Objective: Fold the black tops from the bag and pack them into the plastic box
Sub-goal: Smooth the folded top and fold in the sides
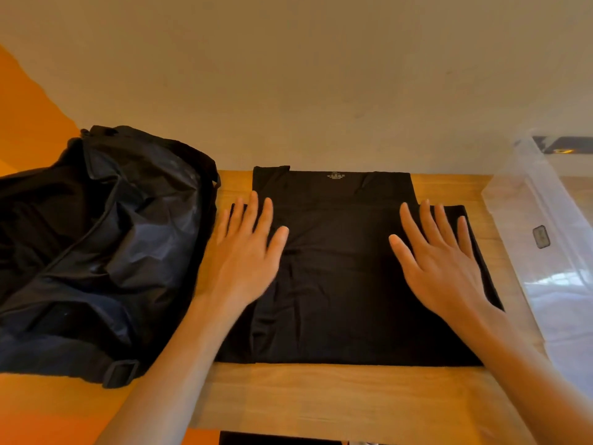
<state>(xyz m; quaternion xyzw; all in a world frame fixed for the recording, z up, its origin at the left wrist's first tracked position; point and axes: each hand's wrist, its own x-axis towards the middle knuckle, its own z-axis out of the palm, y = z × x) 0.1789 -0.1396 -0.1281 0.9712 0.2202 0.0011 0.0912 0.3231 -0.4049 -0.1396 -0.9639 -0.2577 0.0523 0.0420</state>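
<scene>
Top [337,284] on table [321,396]; bag [96,236] left, box [545,236] right.

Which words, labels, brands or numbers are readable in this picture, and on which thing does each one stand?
Nothing here can be read with certainty.
On the black top, a pale print at the neck: too small and blurred to read.
On the plastic box, a small dark tag on its wall: blurred, unreadable.
On the bag: no text shows.

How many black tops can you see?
1. The flat black fabric top lies on the wooden table, between the crumpled black bag and clear plastic box; others may hide inside the bag.
</scene>
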